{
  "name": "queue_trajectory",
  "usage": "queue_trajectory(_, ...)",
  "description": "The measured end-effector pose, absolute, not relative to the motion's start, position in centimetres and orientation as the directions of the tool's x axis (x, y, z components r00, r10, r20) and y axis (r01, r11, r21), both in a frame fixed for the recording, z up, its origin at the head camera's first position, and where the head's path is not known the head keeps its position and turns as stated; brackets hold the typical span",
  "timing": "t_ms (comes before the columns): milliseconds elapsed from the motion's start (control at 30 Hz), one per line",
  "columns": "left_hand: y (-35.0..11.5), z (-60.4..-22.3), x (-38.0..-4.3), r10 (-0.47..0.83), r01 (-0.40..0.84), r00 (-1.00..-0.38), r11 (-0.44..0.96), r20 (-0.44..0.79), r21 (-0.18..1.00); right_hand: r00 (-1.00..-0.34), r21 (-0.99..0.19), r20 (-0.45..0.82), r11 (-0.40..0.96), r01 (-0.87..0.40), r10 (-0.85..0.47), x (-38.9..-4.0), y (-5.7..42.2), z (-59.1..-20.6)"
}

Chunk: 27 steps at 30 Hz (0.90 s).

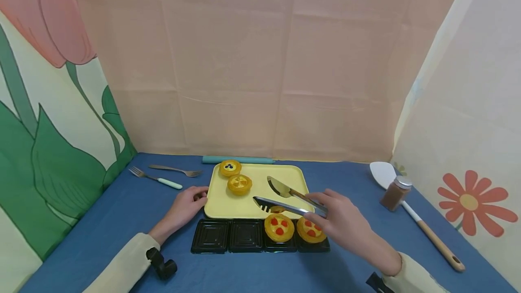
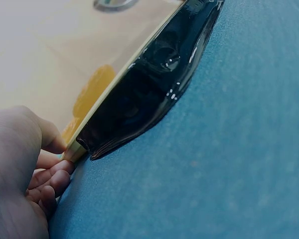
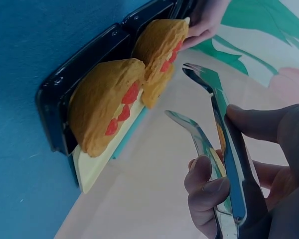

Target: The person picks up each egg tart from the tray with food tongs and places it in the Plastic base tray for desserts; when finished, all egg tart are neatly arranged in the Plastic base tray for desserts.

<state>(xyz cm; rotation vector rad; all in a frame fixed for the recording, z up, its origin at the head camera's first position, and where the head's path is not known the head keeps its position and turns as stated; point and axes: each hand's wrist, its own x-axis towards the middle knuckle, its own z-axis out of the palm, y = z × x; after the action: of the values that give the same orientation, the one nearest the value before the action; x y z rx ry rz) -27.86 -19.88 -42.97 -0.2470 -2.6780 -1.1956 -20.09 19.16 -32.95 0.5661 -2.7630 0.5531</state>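
My right hand (image 1: 346, 220) holds metal tongs (image 3: 233, 159), their tips apart with nothing between them, above a pale yellow tray (image 1: 285, 173). With thumb and fingers, my left hand (image 1: 186, 205) pinches the tray's left edge; the left wrist view shows this grip close up. A tart with dark blue dots (image 1: 230, 167) and a plain-topped yellow tart (image 1: 239, 185) lie at the tray's left side. Two tarts with red pieces, one left (image 1: 279, 228) and one right (image 1: 311, 229), sit in the right compartments of a black plastic tray (image 1: 209, 236). Another round item (image 1: 278, 209) is mostly hidden behind the tongs.
Two forks, one with a pale green handle (image 1: 168, 183) and one metal (image 1: 172, 168), lie at the left. A teal rolling pin (image 1: 238, 160) is behind the yellow tray. At right are a brown-filled shaker jar (image 1: 394, 196) and a white spatula with a wooden handle (image 1: 439, 243).
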Motion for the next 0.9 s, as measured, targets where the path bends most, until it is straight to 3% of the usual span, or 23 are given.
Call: queue_trajectory(900,-19.9,-43.0,-27.9,0.069,0.235,-0.965,0.659,0.254,0.714,-0.875,-0.301,0.303,0.833,-0.464,-0.378,-25.8,14.6,-33.8)
